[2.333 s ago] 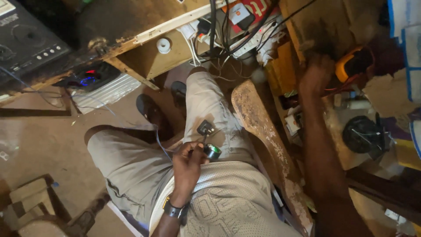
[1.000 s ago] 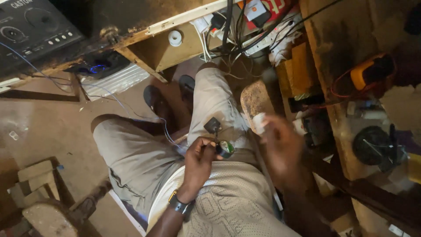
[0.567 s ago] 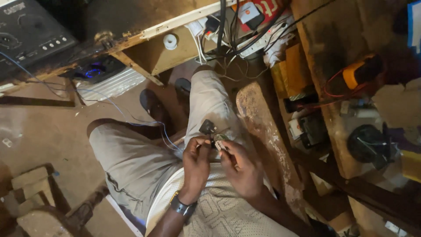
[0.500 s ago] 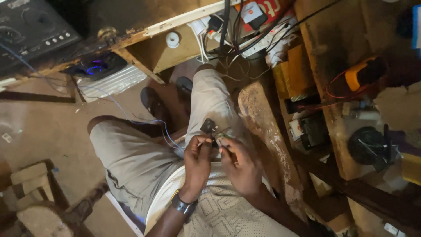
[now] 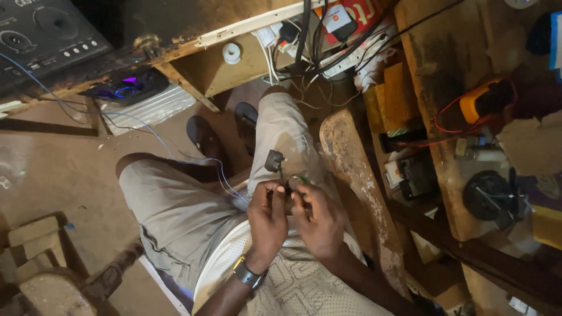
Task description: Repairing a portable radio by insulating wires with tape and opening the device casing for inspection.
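Both hands now on component

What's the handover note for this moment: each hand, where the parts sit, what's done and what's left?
Left hand: over the lap, fingers pinched on the thin wires below the small dark part.
Right hand: right beside the left, fingertips on the same wires; a bit of green shows at its fingertips, too small to identify.
Parts: dark part sticks up above both hands over the right thigh. A blue wire runs from the lap to the gear under the bench. Orange meter lies on the bench, untouched.
Done: both hands are on the part.
Left: work on the wires is under way; no finished joint is visible.
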